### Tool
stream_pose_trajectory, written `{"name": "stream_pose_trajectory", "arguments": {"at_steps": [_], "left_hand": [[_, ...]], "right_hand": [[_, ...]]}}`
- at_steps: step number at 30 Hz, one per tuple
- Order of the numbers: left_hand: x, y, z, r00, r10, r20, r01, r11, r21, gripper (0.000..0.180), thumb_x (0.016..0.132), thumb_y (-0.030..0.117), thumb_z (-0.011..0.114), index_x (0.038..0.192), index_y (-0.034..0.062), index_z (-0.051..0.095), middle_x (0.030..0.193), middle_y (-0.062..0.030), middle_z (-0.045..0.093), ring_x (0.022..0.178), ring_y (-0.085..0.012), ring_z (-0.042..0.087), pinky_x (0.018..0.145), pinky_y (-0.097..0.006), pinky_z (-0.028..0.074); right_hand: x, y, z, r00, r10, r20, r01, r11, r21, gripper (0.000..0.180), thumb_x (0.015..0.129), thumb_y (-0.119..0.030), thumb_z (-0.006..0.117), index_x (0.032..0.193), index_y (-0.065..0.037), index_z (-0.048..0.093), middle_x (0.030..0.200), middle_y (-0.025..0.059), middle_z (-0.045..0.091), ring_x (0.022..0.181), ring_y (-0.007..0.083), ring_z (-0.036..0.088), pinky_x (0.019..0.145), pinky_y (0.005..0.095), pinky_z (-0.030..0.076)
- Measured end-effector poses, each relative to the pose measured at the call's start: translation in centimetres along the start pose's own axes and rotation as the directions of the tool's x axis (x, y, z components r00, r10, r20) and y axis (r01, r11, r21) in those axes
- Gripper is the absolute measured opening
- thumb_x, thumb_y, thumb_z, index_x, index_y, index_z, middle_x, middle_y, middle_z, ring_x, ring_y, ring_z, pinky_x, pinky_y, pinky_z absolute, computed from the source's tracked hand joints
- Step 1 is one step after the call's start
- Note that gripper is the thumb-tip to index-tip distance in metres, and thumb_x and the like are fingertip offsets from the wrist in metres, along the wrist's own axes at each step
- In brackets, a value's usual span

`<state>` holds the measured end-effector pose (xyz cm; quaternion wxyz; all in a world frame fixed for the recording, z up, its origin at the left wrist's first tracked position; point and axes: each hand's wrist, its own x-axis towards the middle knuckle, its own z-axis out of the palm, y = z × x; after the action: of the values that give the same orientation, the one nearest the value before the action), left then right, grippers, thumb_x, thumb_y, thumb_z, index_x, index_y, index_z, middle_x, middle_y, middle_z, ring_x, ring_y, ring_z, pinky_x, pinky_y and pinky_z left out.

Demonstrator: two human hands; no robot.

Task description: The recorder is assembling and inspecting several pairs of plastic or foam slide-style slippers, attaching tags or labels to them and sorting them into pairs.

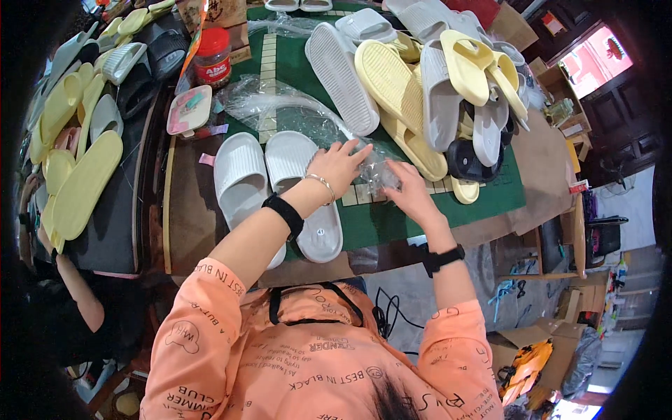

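- two light-grey slippers lie side by side, toes outward, on the table, partly under the left forearm.
- left hand: fingers spread, palm down, fingertips at crumpled clear plastic film lying between the hands.
- right hand: fingers bent at the film's other side; whether it pinches any is hard to tell.
- yellow, grey and black slippers are heaped beyond the hands on a green mat.

On my feed I've got a clear plastic bag, super crumpled, bunched over the green mat beside grey slippers.
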<state>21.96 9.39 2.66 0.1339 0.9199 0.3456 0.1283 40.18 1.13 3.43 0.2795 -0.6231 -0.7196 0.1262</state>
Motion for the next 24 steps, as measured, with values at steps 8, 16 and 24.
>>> {"name": "stream_pose_trajectory", "arguments": {"at_steps": [8, 16, 24], "left_hand": [[-0.1, 0.3, -0.6, 0.998, -0.028, 0.059, 0.026, 0.999, 0.039, 0.06, 0.074, 0.021, 0.058, 0.128, 0.0201, 0.032, 0.125, -0.0092, 0.038, 0.108, -0.0274, 0.042, 0.084, -0.04, 0.041], [-0.4, 1.6, -0.9, 0.977, 0.169, -0.129, -0.175, 0.984, -0.037, 0.061, 0.069, 0.012, 0.059, 0.126, 0.0174, 0.036, 0.126, -0.0109, 0.035, 0.11, -0.0317, 0.038, 0.091, -0.041, 0.034], [-0.8, 1.4, 3.0, 0.962, 0.272, 0.027, -0.27, 0.96, -0.07, 0.052, 0.074, 0.01, 0.054, 0.123, 0.0046, 0.038, 0.122, -0.0119, 0.039, 0.113, -0.0262, 0.037, 0.097, -0.037, 0.028]], "right_hand": [[-6.5, -1.0, -3.1, 0.874, 0.41, -0.262, -0.381, 0.912, 0.156, 0.014, 0.073, -0.007, 0.061, 0.084, 0.0, 0.057, 0.078, 0.009, 0.058, 0.068, 0.0181, 0.055, 0.063, 0.0268, 0.043], [-5.9, -3.6, 0.0, 0.916, 0.32, -0.241, -0.334, 0.942, -0.021, 0.019, 0.075, -0.017, 0.062, 0.078, -0.001, 0.053, 0.071, 0.0112, 0.054, 0.063, 0.0253, 0.054, 0.056, 0.0347, 0.043], [-5.8, -4.0, -2.8, 0.944, 0.286, -0.166, -0.271, 0.957, 0.106, 0.009, 0.076, -0.007, 0.053, 0.072, 0.0, 0.05, 0.076, 0.0111, 0.057, 0.071, 0.0231, 0.054, 0.062, 0.0317, 0.042]]}}
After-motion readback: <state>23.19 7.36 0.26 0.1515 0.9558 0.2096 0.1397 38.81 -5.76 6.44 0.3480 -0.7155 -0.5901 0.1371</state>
